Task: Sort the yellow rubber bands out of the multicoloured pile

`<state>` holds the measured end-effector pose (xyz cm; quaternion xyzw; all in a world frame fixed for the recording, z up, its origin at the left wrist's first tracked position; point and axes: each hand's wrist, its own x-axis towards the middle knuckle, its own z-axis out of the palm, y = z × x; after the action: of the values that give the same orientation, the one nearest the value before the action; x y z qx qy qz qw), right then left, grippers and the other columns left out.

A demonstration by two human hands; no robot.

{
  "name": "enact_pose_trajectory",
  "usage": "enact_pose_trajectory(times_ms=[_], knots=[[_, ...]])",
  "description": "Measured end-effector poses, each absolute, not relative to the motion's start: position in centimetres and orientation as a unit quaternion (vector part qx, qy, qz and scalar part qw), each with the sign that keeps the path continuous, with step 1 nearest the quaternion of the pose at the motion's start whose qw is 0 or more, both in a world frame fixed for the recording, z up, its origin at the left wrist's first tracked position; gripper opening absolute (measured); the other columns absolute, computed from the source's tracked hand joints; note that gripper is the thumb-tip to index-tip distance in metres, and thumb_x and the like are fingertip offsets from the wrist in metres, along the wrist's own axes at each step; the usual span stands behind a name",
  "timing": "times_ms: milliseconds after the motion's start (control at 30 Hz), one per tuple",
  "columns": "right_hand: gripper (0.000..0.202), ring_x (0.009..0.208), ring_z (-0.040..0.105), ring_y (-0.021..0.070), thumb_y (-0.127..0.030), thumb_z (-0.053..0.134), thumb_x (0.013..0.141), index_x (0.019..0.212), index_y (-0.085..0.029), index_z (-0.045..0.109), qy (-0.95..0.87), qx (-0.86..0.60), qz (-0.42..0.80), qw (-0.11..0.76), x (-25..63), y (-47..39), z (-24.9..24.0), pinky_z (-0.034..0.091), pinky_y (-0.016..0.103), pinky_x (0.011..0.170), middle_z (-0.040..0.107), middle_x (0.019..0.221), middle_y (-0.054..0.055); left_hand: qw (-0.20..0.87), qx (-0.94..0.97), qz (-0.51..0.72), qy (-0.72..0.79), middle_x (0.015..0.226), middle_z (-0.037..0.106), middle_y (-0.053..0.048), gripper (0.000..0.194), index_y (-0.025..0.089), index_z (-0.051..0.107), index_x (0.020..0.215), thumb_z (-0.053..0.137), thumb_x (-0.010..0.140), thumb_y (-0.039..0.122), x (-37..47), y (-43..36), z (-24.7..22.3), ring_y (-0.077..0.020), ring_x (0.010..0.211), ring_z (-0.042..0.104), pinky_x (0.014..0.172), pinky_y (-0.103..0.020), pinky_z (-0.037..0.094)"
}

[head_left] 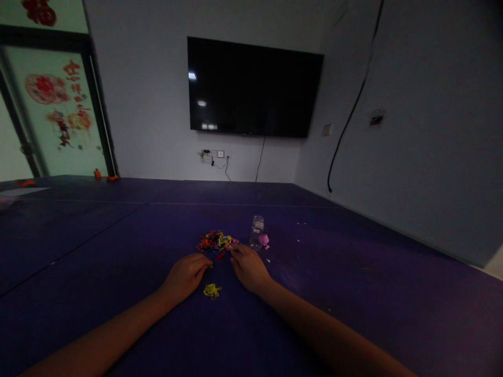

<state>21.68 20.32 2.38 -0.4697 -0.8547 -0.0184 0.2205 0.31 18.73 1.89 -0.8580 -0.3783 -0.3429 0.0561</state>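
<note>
A heap of multicoloured rubber bands (216,242) lies in front of my hands, with red, yellow, blue and pink ones mixed. My left hand (186,275) is just left of and nearer than the heap, thumb and forefinger pinched on what looks like a bit of a yellow rubber band (211,266). Reaching from the right, my right hand (250,268) has its fingers stretched out, the tips touching the heap's right edge. Between my wrists sits a small separate cluster of yellow rubber bands (212,291). A clear jar (257,230) stands behind my right hand.
Beside the jar is a crumpled-looking pink item (264,240). Small white scraps (268,261) dot the purple surface (346,293). Orange objects (112,178) lie at the far left edge. A black cable (346,125) hangs along the right wall; a television (255,89) is mounted ahead.
</note>
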Motion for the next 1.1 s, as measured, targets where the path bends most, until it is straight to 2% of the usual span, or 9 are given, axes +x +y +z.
enact_pose_trajectory(times_ms=[467, 667, 900, 1100], knots=[[0.031, 0.108, 0.049, 0.0215, -0.022, 0.039, 0.09, 0.114, -0.017, 0.057, -0.855, -0.471, -0.023, 0.218, 21.66, 20.33, 2.28, 0.037, 0.035, 0.091, 0.056, 0.116, 0.01, 0.065, -0.849, -0.333, -0.405, 0.079, 0.07, -0.001, 0.014, 0.021, 0.067, 0.085, 0.053, 0.081, 0.018, 0.27, 18.42, 2.18, -0.0167, 0.078, 0.063, 0.07, -0.029, 0.05], [0.028, 0.103, 0.051, 0.0209, -0.021, 0.04, 0.089, 0.109, -0.017, 0.059, -0.858, -0.464, -0.03, 0.219, 21.73, 20.29, 2.24, 0.038, 0.034, 0.09, 0.058, 0.109, 0.009, 0.07, -0.852, -0.333, -0.399, 0.08, 0.07, -0.001, 0.013, 0.021, 0.066, 0.085, 0.054, 0.081, 0.017, 0.3, 18.39, 2.15, -0.0164, 0.077, 0.063, 0.07, -0.028, 0.05], [0.025, 0.099, 0.053, 0.0191, -0.019, 0.04, 0.089, 0.095, -0.016, 0.064, -0.86, -0.46, -0.029, 0.219, 21.68, 20.52, 2.1, 0.038, 0.032, 0.089, 0.06, 0.103, 0.008, 0.076, -0.855, -0.329, -0.394, 0.079, 0.07, -0.002, 0.013, 0.019, 0.066, 0.085, 0.054, 0.08, 0.016, 0.24, 18.5, 2.08, -0.0169, 0.075, 0.064, 0.069, -0.029, 0.05], [0.027, 0.102, 0.053, 0.0187, -0.02, 0.039, 0.09, 0.1, -0.016, 0.064, -0.861, -0.461, -0.025, 0.212, 21.68, 20.53, 2.15, 0.036, 0.032, 0.092, 0.062, 0.105, 0.008, 0.074, -0.853, -0.34, -0.389, 0.079, 0.07, -0.002, 0.015, 0.021, 0.066, 0.086, 0.051, 0.082, 0.019, 0.23, 18.53, 1.97, -0.0159, 0.076, 0.064, 0.07, -0.028, 0.05]])
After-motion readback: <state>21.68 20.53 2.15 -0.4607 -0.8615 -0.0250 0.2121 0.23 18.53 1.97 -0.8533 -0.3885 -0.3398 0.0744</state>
